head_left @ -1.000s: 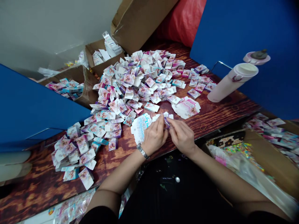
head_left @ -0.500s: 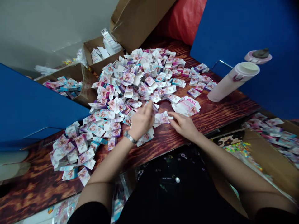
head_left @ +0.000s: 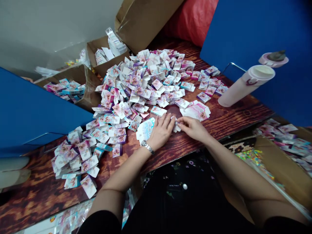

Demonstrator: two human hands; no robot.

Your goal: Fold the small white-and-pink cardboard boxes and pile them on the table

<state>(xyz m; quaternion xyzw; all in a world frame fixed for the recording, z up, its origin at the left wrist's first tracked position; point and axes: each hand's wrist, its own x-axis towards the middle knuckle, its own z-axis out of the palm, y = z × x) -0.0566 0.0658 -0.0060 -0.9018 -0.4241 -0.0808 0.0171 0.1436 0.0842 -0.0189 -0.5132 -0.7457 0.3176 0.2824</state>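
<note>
hiding printed cards (head_left: 145, 130) under left hand (head_left: 162, 131)

Blue panels (head_left: 255, 32) beside a wooden table (head_left: 231, 125)

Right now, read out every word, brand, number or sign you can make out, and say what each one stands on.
Nothing can be read for certain, so there is no text to quote.
Heaped printed cards: print too small to read.
Card beside the left hand: blue lettering too blurred to read.
Card stack: purple lettering too blurred to read.
Wristwatch: dial too small to read.
</note>
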